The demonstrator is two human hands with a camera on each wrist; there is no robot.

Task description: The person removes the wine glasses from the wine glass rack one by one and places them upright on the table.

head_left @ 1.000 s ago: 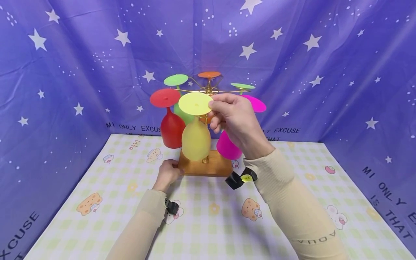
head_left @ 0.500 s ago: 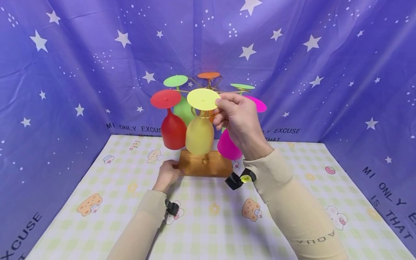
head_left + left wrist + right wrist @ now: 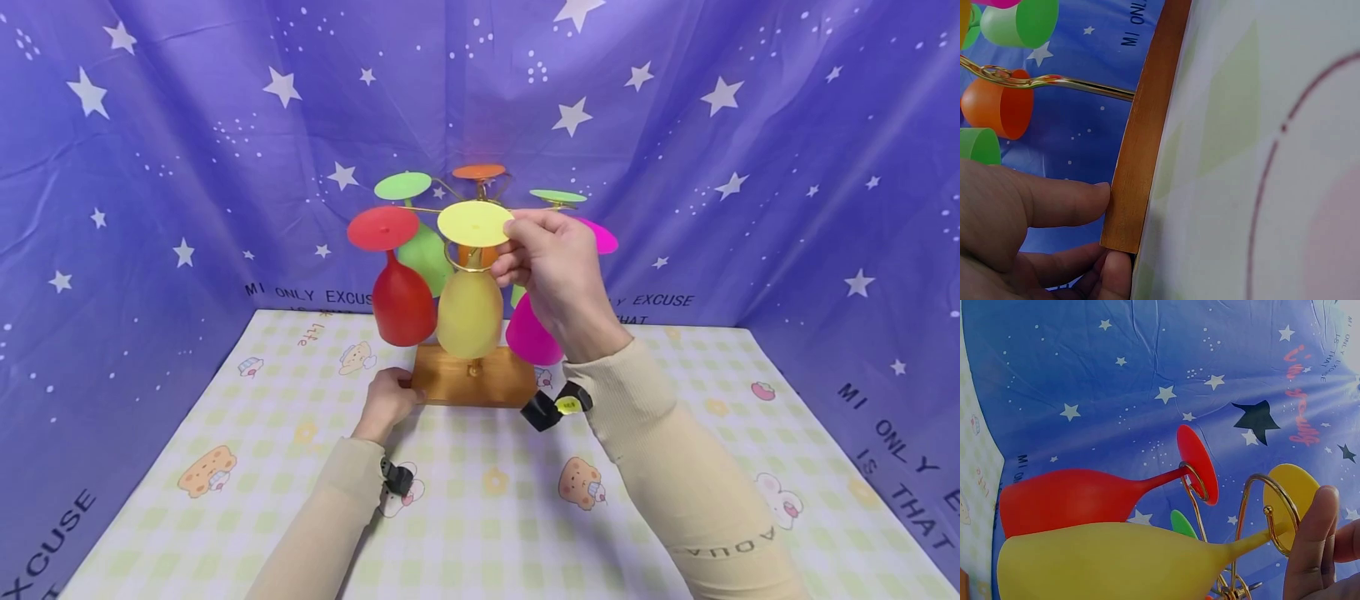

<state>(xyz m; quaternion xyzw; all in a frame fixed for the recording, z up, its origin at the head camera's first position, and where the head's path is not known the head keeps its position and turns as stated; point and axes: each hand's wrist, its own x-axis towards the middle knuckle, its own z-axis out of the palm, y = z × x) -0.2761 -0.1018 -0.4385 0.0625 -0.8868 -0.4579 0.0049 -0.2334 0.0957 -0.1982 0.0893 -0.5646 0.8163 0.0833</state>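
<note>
My right hand pinches the round foot of a yellow wine glass by its right edge. The glass is upside down, and in the right wrist view its stem lies within a gold wire hook. That hook belongs to a gold wire glass rack on a wooden base. Low on the left, my left hand grips the base's near left corner, thumb on top and fingers at the end. A red wine glass hangs left of the yellow one; a magenta wine glass hangs right, partly behind my right hand.
Farther back on the rack hang an orange glass and green glasses, one at the left. A checked tablecloth with cartoon prints covers the table. Purple star-printed curtains stand around the back and sides.
My right hand has shifted the yellow wine glass a little rightward and up, so its stem now sits at the wire hook. My left hand stays on the wooden base.
</note>
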